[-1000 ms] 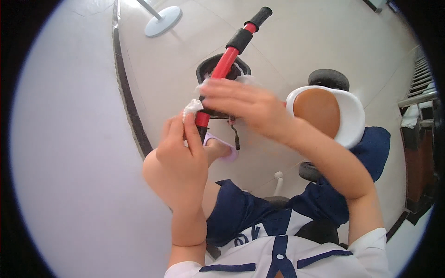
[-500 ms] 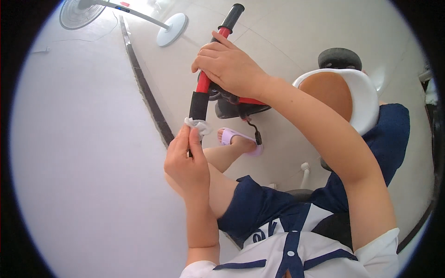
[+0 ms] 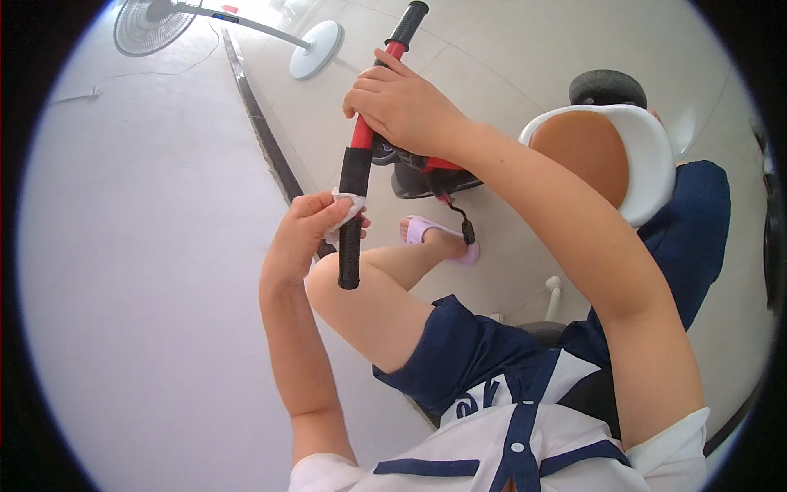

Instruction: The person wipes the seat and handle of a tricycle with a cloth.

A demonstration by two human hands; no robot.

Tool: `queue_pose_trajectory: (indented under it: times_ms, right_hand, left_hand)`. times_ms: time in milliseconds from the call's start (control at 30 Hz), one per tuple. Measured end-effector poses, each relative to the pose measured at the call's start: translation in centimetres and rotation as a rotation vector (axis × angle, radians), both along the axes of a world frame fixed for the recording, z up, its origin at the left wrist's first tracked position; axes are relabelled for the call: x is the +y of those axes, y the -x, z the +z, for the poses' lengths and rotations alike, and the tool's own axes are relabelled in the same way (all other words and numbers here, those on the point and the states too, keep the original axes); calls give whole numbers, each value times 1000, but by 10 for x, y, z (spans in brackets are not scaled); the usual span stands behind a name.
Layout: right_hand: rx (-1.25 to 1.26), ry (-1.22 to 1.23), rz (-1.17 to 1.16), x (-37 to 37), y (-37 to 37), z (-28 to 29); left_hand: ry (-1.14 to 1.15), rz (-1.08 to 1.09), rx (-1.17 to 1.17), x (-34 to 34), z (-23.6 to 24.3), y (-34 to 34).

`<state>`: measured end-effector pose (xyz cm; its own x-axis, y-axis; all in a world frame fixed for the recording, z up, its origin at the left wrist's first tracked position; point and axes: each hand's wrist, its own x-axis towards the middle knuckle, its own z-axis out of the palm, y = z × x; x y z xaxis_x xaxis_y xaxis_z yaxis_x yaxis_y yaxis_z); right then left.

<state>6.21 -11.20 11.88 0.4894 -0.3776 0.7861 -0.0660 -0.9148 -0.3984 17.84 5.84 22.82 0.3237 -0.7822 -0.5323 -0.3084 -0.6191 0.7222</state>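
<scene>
Over pale floor tiles (image 3: 508, 74), right hand (image 3: 402, 107) clenches the red handlebar (image 3: 361, 131); left hand (image 3: 307, 234) pinches perhaps a white wipe (image 3: 351, 205).

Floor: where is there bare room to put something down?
Bare floor spreads wide to the left of the dark floor strip, below the fan. Crowded: around the left hand, right hand, red handlebar, knee and sandalled foot.
</scene>
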Motion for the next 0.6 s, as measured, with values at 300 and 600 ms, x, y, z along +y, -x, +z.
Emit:
queue_pose_trajectory:
  times_ms: [300, 600]
  right_hand:
    - [20, 20, -1, 4, -1, 3]
    - [-12, 82, -45, 1, -7, -1]
  left_hand:
    - [147, 75, 873, 20, -52, -27]
    - [-98, -146, -572, 3, -13, 22]
